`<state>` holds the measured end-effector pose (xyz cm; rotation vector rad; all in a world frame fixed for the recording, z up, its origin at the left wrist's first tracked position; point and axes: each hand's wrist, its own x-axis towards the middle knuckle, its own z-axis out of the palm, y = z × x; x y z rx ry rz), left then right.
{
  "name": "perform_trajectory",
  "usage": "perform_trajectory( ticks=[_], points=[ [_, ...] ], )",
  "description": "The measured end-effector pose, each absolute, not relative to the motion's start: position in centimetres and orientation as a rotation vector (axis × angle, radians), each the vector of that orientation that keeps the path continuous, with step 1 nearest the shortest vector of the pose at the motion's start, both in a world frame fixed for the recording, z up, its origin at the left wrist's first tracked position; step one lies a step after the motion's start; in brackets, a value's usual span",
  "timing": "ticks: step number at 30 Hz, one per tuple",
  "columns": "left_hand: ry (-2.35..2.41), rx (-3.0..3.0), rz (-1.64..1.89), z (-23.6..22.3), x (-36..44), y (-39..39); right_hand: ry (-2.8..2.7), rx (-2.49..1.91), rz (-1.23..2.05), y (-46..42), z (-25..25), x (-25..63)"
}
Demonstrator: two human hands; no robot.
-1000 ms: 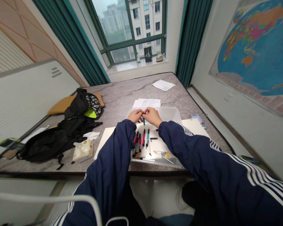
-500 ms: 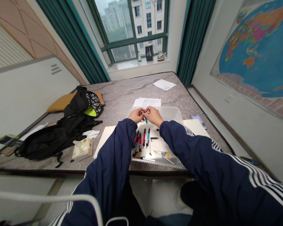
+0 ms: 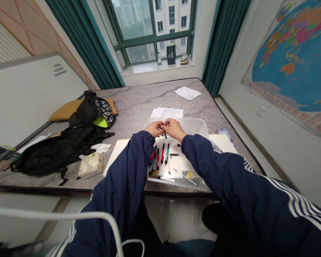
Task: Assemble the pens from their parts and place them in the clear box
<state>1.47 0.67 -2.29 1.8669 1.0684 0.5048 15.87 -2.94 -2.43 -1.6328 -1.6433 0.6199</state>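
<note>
My left hand [image 3: 154, 129] and my right hand [image 3: 174, 129] meet fingertip to fingertip over the far part of a clear plastic tray [image 3: 196, 125]. Both are closed in a pinch around a small pen part, whose teal end [image 3: 165, 136] pokes out below the fingers; the rest is hidden. Nearer me in the tray lie several red and teal pens with black parts, among them a red pen [image 3: 163, 152] and a teal pen [image 3: 167, 154]. To their right rest a short black piece [image 3: 174, 154] and a thin white stick [image 3: 186, 177].
Left on the table are a tissue box [image 3: 90, 165], a crumpled tissue [image 3: 101, 147], a black backpack [image 3: 50, 151] and a patterned cap [image 3: 104, 112]. Printed papers [image 3: 167, 112] lie beyond the tray, another sheet [image 3: 187, 92] farther back. A white cable-like tube [image 3: 69, 215] curves across the lower left.
The fingers have closed in further around the pen part, so less of it shows between them. The view has shifted slightly; the pens in the tray lie as before.
</note>
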Motion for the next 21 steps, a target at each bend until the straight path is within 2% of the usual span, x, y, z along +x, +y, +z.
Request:
perform_trajectory(
  ticks=[11, 13, 18, 20, 21],
  points=[
    [1.138, 1.939, 0.603, -2.5, 1.1, 1.1, -1.600, -1.792, 0.663, -3.6, -0.8, 15.7],
    [1.134, 1.976, 0.605, -2.4, 1.1, 1.1, -1.695, -1.801, 0.861, -4.1, -0.4, 15.4],
    [1.071, 1.975, 0.589, -2.3, 1.1, 1.1, -2.183, -1.632, 1.663, -6.1, -0.8, 15.1],
    [1.058, 1.967, 0.570, -2.4, 1.1, 1.2, -2.294, -1.702, 1.770, -7.0, -1.5, 15.0],
    [1.057, 1.972, 0.567, -2.4, 1.1, 1.3, -2.287, -1.763, 1.672, -7.4, -2.0, 14.8]
  ],
)
